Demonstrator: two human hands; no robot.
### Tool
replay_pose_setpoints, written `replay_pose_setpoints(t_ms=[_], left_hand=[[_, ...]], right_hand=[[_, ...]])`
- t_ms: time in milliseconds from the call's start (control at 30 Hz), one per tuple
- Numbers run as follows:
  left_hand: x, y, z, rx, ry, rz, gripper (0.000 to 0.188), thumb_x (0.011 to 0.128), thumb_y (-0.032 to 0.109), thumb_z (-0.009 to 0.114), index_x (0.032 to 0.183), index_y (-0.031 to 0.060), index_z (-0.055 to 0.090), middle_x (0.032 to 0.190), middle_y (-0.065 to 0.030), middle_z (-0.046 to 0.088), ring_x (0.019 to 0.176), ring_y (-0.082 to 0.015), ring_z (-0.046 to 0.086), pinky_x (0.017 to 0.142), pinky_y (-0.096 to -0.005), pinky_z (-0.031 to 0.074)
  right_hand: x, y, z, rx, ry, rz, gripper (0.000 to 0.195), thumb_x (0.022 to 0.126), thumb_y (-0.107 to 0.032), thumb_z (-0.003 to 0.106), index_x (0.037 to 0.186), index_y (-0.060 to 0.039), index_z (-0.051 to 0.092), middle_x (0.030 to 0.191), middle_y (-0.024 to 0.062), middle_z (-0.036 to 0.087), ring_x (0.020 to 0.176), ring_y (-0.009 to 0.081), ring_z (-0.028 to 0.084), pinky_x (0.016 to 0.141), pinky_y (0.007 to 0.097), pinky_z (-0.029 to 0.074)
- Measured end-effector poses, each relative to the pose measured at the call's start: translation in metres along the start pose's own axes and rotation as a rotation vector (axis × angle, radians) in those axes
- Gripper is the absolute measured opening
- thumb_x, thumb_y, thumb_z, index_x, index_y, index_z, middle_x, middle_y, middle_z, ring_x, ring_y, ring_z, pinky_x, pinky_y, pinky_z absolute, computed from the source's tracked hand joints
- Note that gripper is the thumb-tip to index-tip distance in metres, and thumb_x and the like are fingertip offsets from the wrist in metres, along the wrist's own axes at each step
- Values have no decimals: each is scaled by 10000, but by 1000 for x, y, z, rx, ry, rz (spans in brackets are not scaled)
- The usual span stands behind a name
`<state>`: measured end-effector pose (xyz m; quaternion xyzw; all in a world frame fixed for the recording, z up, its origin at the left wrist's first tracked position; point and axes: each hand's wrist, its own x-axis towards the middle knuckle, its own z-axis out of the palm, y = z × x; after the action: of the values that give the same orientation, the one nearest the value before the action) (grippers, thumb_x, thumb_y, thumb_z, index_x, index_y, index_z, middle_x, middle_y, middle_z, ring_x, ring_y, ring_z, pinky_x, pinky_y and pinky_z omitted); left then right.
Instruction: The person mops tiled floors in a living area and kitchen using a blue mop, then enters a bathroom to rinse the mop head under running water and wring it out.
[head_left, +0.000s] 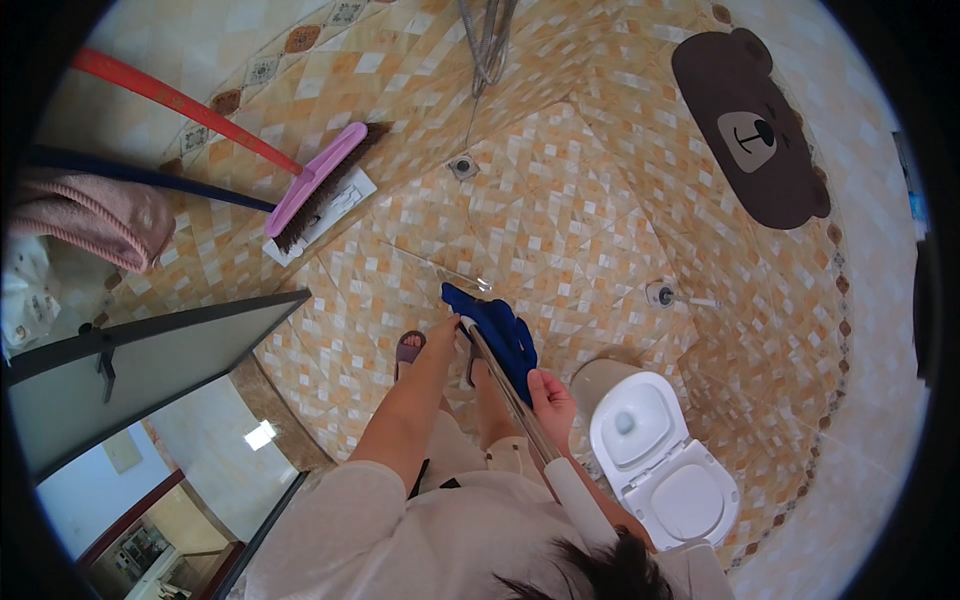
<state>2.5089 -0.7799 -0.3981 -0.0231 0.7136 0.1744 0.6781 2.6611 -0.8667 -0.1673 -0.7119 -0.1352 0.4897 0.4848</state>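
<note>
A blue cloth mop head (499, 330) hangs spread in front of me, at the end of a metal pole (517, 405) with a white grip (581, 502) that leans back along my body. My left hand (448, 330) is at the upper left side of the cloth, close to the white joint of the pole; its fingers are mostly hidden. My right hand (553, 401) pinches the cloth's lower right end between thumb and fingers, with the pole passing beside it.
A white toilet (634, 420) with raised lid stands at the right, a toilet brush holder (660, 295) beyond it. A pink broom (319, 180) leans at the upper left wall. A floor drain (463, 166) lies ahead. A glass door (165, 360) stands at the left.
</note>
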Motion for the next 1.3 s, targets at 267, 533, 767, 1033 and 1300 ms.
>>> replay_pose_setpoints(t_ms=[267, 533, 767, 1033, 1300], left_hand=[[-55, -11, 12, -244, 30, 313, 189, 828, 175, 600, 984, 89, 536, 852, -3, 509, 765, -116, 471, 669, -277, 396], [-295, -1, 40, -152, -318, 457, 199, 917, 162, 488, 1107, 151, 430, 878, 15, 480, 680, -93, 447, 591, -251, 398], [-404, 44, 61, -206, -477, 353, 245, 933, 183, 441, 1174, 148, 414, 879, 12, 485, 715, -98, 451, 651, -281, 422], [-453, 92, 71, -30, -592, 551, 358, 927, 154, 393, 1284, 126, 391, 830, 22, 484, 673, -72, 427, 626, -232, 410], [-476, 133, 65, -229, -796, 709, 269, 885, 91, 349, 1143, 62, 420, 887, -56, 564, 714, -146, 533, 657, -304, 434]], right_hand=[[2, -73, 11, 214, 104, -35, 202, 905, -217, 537, 865, -29, 600, 773, -13, 583, 712, 48, 502, 633, 196, 418], [-18, -247, -5, 519, -229, -185, 230, 923, -193, 472, 1003, -3, 574, 937, 97, 633, 832, 167, 610, 736, 285, 494], [-80, -359, -30, 513, -485, -379, 219, 907, -177, 502, 998, 13, 562, 895, 83, 632, 782, 154, 615, 692, 273, 506], [-103, -420, -4, 465, -622, -461, 233, 863, -197, 581, 968, 11, 581, 870, 64, 624, 732, 121, 590, 640, 245, 485], [-55, -366, -10, -182, -586, -1108, 281, 904, -171, 491, 1127, -7, 545, 996, 80, 622, 947, 133, 563, 849, 274, 426]])
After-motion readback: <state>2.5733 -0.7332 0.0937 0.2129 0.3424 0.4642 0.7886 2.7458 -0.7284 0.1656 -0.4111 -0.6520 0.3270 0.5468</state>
